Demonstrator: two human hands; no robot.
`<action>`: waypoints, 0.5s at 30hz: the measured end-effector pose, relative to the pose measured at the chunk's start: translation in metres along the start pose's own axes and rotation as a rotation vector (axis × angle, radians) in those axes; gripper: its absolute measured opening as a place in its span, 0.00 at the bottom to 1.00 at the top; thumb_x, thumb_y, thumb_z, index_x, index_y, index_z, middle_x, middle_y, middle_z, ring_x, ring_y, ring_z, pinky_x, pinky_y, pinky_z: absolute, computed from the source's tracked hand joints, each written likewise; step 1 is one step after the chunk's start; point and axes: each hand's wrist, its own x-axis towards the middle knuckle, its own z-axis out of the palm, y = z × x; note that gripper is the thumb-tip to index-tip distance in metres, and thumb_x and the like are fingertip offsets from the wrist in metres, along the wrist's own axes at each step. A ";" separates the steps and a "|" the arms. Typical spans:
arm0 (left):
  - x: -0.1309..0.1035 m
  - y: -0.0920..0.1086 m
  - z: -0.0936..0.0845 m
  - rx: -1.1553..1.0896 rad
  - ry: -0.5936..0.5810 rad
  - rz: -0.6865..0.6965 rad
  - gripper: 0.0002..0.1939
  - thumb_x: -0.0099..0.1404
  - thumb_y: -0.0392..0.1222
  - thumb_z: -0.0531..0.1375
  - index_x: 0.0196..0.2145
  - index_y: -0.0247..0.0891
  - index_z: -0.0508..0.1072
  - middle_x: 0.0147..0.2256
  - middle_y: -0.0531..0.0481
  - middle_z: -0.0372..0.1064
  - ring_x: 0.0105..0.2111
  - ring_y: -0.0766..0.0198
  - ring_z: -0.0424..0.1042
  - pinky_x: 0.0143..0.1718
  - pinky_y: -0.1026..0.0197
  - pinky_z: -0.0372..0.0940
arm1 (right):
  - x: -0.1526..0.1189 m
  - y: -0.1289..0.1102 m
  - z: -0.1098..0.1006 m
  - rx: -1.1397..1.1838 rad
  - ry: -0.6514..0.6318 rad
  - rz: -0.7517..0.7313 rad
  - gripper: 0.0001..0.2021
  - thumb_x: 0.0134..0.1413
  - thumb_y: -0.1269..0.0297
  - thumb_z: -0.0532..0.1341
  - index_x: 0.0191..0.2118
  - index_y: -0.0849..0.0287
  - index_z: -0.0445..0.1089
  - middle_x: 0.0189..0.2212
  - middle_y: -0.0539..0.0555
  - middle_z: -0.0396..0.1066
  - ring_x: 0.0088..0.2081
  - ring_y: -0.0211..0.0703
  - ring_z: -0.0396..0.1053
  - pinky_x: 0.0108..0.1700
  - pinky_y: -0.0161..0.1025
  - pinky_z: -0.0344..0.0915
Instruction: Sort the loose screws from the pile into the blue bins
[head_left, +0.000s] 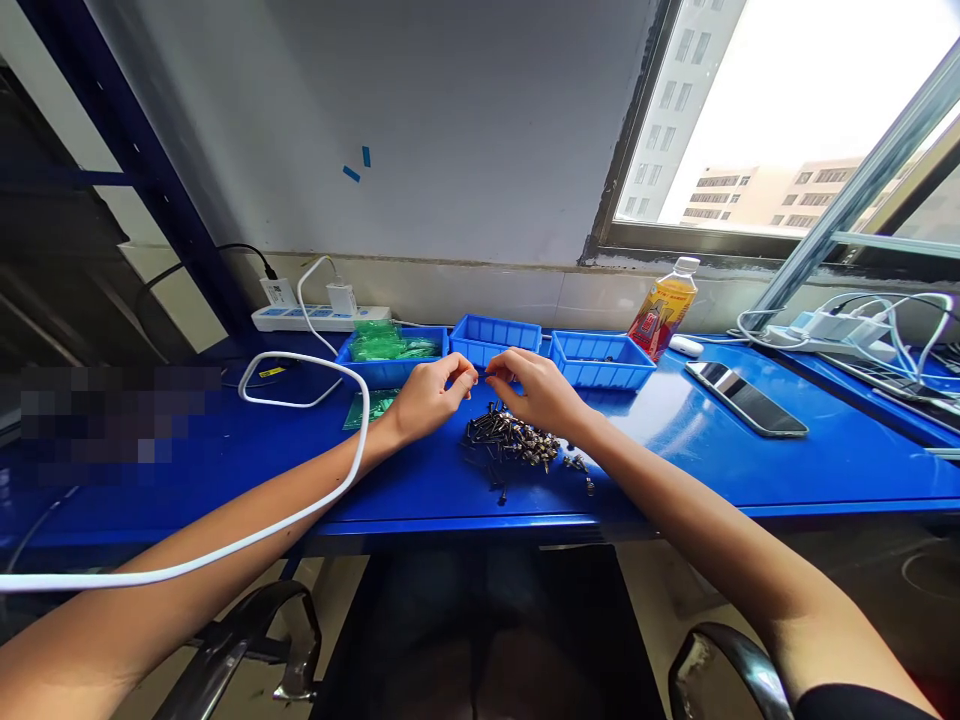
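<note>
Above the blue table, my left hand [429,398] and my right hand [541,390] face each other with a small gap between the fingertips. Both are closed in a pinch. Something tiny and dark seems to sit between them, too small to name. Just below lies a loose pile of small metal screws [517,438], some with thin dark shafts and some with shiny heads. Behind my hands stand a blue bin with green plastic packets [379,342], a middle blue bin [495,328] and a right blue bin [604,372] with a few small dark pieces inside.
A white cable [363,420] loops across my left forearm. Near the wall are a power strip [322,318] and a drink bottle [664,308]. To the right lie a phone [746,398] and a second power strip [832,325] with tangled cables. A green packet [369,408] lies by my left wrist.
</note>
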 end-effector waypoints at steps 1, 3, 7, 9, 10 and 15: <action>0.000 -0.001 0.000 0.007 0.000 0.009 0.08 0.59 0.41 0.52 0.24 0.38 0.65 0.20 0.53 0.66 0.22 0.66 0.63 0.25 0.64 0.54 | 0.000 0.000 0.000 -0.005 -0.006 0.004 0.04 0.53 0.71 0.55 0.33 0.60 0.67 0.29 0.53 0.70 0.31 0.37 0.65 0.35 0.35 0.61; 0.000 -0.003 0.001 0.008 0.015 0.021 0.05 0.58 0.41 0.54 0.27 0.39 0.66 0.21 0.54 0.66 0.22 0.65 0.63 0.25 0.64 0.55 | 0.000 0.000 -0.001 -0.009 -0.009 0.014 0.04 0.54 0.70 0.55 0.32 0.60 0.67 0.28 0.52 0.70 0.30 0.37 0.65 0.34 0.35 0.60; -0.001 -0.005 0.002 -0.002 0.040 0.052 0.05 0.55 0.40 0.58 0.30 0.39 0.67 0.22 0.55 0.66 0.20 0.67 0.62 0.24 0.64 0.54 | 0.000 -0.001 -0.001 -0.004 -0.004 0.010 0.05 0.55 0.70 0.55 0.31 0.61 0.67 0.27 0.52 0.70 0.29 0.36 0.64 0.33 0.34 0.59; -0.001 -0.005 0.002 0.005 0.039 0.072 0.03 0.56 0.40 0.58 0.29 0.39 0.67 0.22 0.55 0.66 0.20 0.67 0.61 0.24 0.65 0.54 | 0.000 -0.001 -0.001 0.001 -0.010 0.001 0.06 0.55 0.71 0.54 0.31 0.61 0.67 0.27 0.52 0.70 0.28 0.36 0.63 0.32 0.33 0.58; -0.001 -0.005 0.002 0.005 0.038 0.076 0.03 0.56 0.40 0.58 0.28 0.39 0.67 0.22 0.55 0.65 0.21 0.67 0.61 0.25 0.65 0.54 | 0.000 -0.001 -0.002 0.002 -0.015 -0.002 0.06 0.55 0.71 0.54 0.31 0.61 0.67 0.27 0.52 0.70 0.28 0.35 0.63 0.31 0.33 0.58; -0.001 -0.003 0.001 -0.036 0.036 0.056 0.02 0.56 0.39 0.57 0.27 0.39 0.67 0.21 0.54 0.65 0.23 0.65 0.63 0.25 0.64 0.54 | 0.000 -0.001 -0.001 0.000 -0.023 0.016 0.04 0.55 0.69 0.55 0.32 0.60 0.67 0.27 0.51 0.69 0.28 0.35 0.64 0.31 0.33 0.58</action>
